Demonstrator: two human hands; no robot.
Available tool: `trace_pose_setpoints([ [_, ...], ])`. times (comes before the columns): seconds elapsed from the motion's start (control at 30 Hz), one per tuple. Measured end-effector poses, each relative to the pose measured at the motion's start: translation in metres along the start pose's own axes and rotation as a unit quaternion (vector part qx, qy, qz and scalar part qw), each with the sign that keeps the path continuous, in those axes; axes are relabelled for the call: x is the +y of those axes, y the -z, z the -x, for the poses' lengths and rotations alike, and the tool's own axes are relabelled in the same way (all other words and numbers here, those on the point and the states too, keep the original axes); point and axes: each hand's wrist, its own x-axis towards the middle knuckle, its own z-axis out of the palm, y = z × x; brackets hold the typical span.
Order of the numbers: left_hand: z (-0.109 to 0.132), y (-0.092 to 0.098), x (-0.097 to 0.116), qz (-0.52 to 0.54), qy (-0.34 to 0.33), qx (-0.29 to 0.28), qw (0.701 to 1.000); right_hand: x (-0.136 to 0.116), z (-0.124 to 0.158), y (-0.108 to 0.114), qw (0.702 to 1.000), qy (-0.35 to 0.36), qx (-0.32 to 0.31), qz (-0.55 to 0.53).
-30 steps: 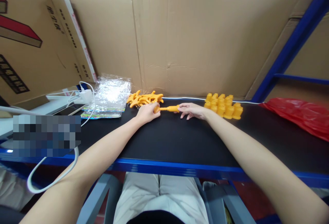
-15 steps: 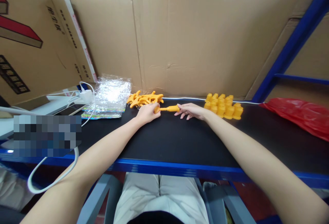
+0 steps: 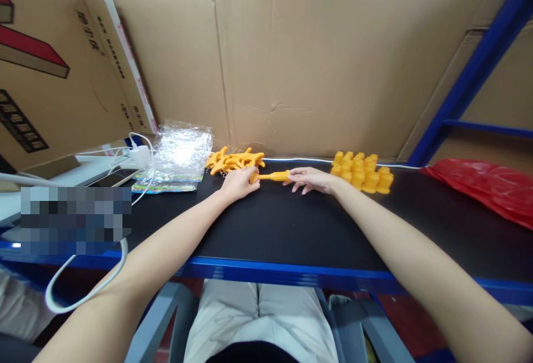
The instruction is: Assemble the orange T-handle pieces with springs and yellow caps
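Observation:
My left hand (image 3: 240,183) is closed around the left end of a yellow plastic piece with a ribbed shaft (image 3: 275,176), held level just above the black tabletop. At its thicker right end, my right hand (image 3: 311,179) pinches it between thumb and forefinger, with the other fingers loosely spread below. The tip inside my left fist is mostly hidden. Behind my left hand lies a heap of orange-yellow branched pieces (image 3: 233,160), with small dark metal links at its lower edge. Several yellow flared, post-like pieces (image 3: 361,173) stand upright in rows beyond my right wrist.
Clear plastic bags (image 3: 179,149) with a coloured lower edge lie left of the heap, beside a phone (image 3: 112,177) and a white charger (image 3: 140,155) with cables. A red plastic bag (image 3: 483,182) lies at right. A cardboard wall (image 3: 312,69) closes the back.
The fingers of my right hand have shifted very slightly on the thick end of the yellow piece. My left hand stays in place.

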Motion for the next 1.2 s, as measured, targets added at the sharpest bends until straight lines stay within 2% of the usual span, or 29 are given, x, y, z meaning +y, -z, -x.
trace_pose_setpoints([
  [1.2,-0.0001,0.0001,-0.0003,0.003,0.001,-0.006,1.0,-0.0033,0.0032,-0.0053,1.0,0.011,0.026,0.01],
])
